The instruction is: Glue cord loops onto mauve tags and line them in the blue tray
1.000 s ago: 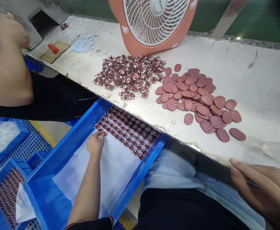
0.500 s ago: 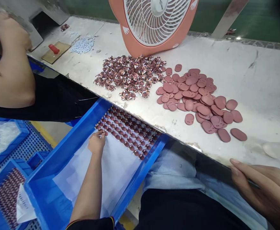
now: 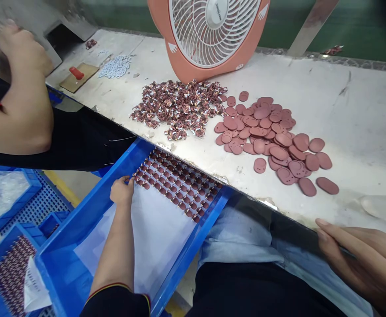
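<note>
My left hand (image 3: 122, 190) is inside the blue tray (image 3: 59, 259), at the left end of the nearest row of brown pieces (image 3: 179, 185). Its thumb and fingertips come together at the row's edge; whatever they pinch is too small to make out. Those pieces are rounded brown shapes with small pale-marked parts, laid in rows on a white sheet (image 3: 159, 233). At the right, my right hand (image 3: 361, 251) rests by the worktop's front edge, fingers stretched out and nothing visible in them.
On the worktop (image 3: 361, 132) lie a heap of brown oval discs (image 3: 265, 127), a heap of small dark brown pieces (image 3: 179, 105) and pale blue bits (image 3: 115, 66). An orange fan (image 3: 179, 61) stands behind. A co-worker's arm (image 3: 27, 101) is at left, above other blue trays (image 3: 8, 246).
My left hand has moved left along the front row, and a brown piece now shows where its fingertips were. My right hand stays almost in place. The view has shifted slightly.
</note>
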A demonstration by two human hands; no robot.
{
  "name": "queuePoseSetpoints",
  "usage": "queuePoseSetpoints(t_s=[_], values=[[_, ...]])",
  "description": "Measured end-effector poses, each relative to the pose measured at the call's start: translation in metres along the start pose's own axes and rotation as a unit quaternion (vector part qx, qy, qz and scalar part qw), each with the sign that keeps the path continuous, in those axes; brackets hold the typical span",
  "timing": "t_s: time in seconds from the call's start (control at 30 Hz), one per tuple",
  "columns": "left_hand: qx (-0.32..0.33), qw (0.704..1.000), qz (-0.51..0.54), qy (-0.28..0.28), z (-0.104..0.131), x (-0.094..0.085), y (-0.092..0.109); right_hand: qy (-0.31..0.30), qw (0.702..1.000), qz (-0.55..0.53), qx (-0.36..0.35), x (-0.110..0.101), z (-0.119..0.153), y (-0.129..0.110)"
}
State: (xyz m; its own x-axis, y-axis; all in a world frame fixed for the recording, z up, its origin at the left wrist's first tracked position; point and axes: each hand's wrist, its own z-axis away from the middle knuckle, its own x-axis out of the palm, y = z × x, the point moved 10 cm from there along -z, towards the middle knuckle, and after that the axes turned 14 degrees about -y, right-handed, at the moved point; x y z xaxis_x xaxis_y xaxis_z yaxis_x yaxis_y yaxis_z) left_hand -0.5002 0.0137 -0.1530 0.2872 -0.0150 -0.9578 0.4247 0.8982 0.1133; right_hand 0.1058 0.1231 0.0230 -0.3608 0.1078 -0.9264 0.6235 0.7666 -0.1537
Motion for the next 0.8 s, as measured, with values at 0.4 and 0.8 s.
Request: queuePoseSetpoints(t_s=[0.4, 0.8], values=[[-0.03, 0.996, -0.044, -0.072, -0.023, 0.016, -0.01, 0.0, 0.998, 0.024, -0.052, -0.005, -0.01, -0.018], [-0.031, 0.997, -0.026, -0.066, -0.021, 0.013, -0.013, 0.013, 0.998, 0.021, -0.056, -0.006, -0.011, -0.021]])
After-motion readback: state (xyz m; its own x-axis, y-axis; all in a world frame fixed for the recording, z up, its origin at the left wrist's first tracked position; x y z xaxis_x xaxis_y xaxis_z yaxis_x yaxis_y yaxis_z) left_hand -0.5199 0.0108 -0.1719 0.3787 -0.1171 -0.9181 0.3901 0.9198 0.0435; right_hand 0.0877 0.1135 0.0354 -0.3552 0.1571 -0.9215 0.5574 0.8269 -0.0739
